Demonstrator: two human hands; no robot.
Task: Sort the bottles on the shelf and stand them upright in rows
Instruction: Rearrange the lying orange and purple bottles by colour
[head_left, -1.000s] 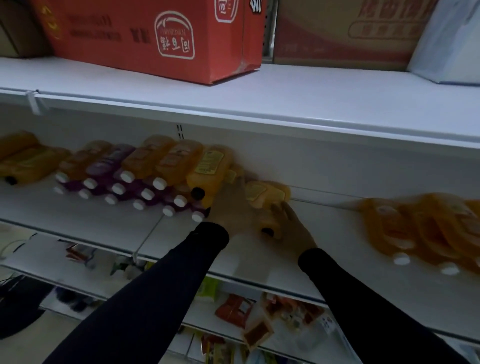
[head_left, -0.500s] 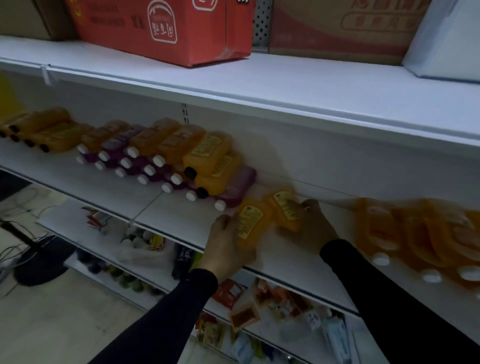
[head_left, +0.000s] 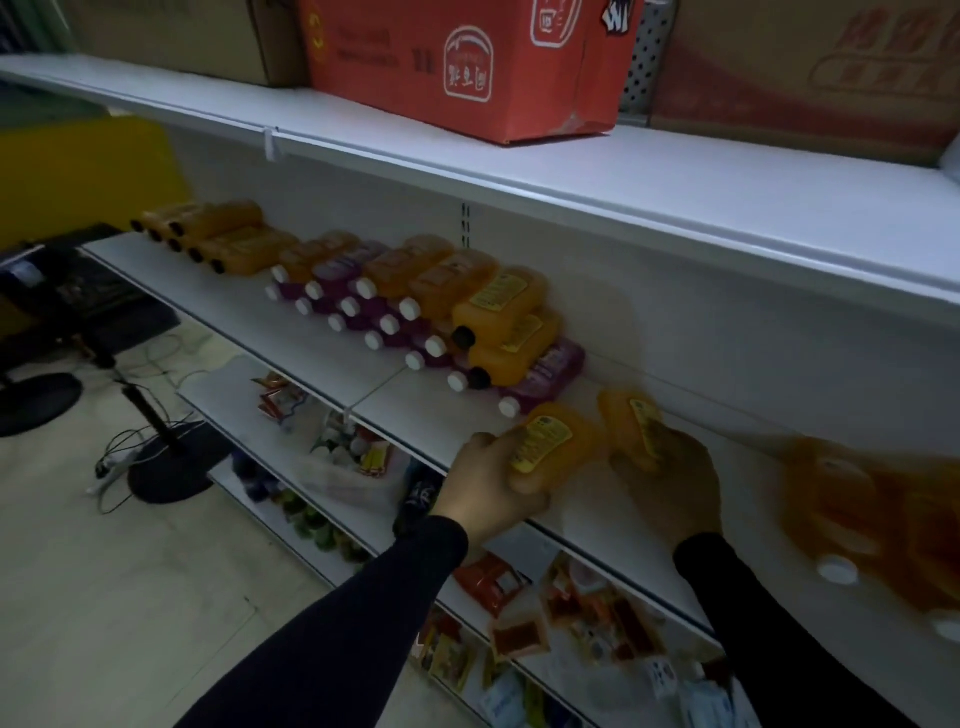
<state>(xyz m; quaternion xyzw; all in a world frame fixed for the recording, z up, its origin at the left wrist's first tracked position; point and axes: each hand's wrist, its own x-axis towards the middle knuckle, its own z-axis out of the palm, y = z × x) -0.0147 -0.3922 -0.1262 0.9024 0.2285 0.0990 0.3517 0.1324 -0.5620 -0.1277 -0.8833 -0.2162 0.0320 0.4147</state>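
Note:
Orange and purple bottles lie on their sides on the white middle shelf (head_left: 291, 338). A stacked pile (head_left: 415, 296) fills the shelf's left and middle, with white and black caps facing out. My left hand (head_left: 488, 488) grips an orange bottle with a yellow label (head_left: 550, 441) just right of the pile. My right hand (head_left: 670, 483) grips a second orange bottle (head_left: 631, 421) beside it, closer to the back wall. More orange bottles (head_left: 872, 519) lie blurred at the far right. A separate group of orange bottles with black caps (head_left: 213, 234) lies at the far left.
Above runs a white shelf (head_left: 571, 171) carrying a red carton (head_left: 467, 67) and brown cartons. Lower shelves (head_left: 519, 597) hold packets and small goods. On the floor at left stand a fan base (head_left: 166, 462) and cables.
The view swung left and down. Both hands drew an orange bottle each away from the pile toward the shelf's front, and now hold them side by side.

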